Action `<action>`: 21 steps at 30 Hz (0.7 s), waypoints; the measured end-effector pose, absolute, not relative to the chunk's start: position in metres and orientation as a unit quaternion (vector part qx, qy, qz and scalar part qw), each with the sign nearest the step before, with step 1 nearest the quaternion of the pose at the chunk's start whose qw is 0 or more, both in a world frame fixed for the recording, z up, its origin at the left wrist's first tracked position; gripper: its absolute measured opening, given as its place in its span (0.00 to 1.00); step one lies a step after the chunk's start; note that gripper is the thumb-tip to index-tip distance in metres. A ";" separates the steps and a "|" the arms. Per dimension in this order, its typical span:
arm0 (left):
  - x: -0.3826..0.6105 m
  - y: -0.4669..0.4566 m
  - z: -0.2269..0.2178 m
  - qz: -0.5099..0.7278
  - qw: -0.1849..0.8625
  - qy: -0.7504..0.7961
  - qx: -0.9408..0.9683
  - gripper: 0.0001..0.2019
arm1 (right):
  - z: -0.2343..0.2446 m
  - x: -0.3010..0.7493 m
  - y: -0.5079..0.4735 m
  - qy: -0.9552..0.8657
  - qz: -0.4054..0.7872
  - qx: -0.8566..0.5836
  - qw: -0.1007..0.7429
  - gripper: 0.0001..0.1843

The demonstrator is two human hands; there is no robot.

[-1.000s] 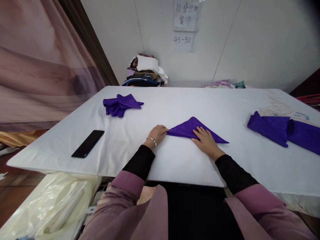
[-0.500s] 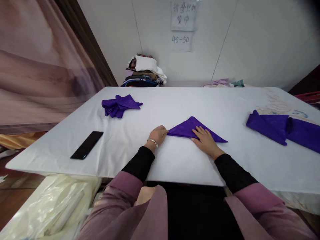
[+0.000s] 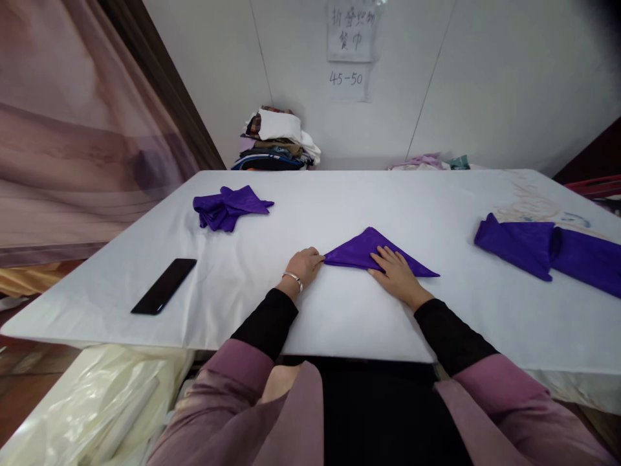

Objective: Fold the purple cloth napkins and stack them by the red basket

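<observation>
A purple cloth napkin (image 3: 356, 251), folded into a flat triangle, lies on the white-covered table (image 3: 349, 317) in front of me. At its left corner my left hand (image 3: 303, 266), with a bracelet on the wrist, pinches the cloth tip between thumb and fingers. Flat across the right half of the triangle lies my right hand (image 3: 395, 272), its fingers spread and pressing on the fabric. The napkin's peak points away from me, and its right tip sticks out past my right hand.
A crumpled purple cloth (image 3: 230, 207) lies at the far left, behind a black phone (image 3: 163, 286). Folded purple cloths (image 3: 517, 246) rest at the right. Stacked clothes (image 3: 277, 139) stand beyond the back edge, below wall papers (image 3: 350, 32). Clear plastic (image 3: 111, 395) covers something at lower left.
The view has shifted slightly, moving the scene a little to the left. Both hands keep their places on the napkin, and its shape looks nearly the same.
</observation>
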State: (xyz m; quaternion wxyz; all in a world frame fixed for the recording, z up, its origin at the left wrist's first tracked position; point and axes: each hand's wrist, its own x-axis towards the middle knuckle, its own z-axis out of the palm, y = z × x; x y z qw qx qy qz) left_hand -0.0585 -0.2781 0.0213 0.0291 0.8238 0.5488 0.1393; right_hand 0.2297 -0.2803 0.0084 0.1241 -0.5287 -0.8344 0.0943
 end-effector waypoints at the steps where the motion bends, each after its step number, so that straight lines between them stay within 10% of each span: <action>1: -0.057 -0.277 0.022 0.130 0.025 0.555 0.821 0.13 | 0.008 0.230 -0.280 -0.835 0.094 -0.528 0.124 0.31; 21: -0.049 -0.255 0.030 -0.009 -0.027 0.525 0.850 0.16 | 0.010 0.226 -0.281 -0.832 0.087 -0.532 0.130 0.31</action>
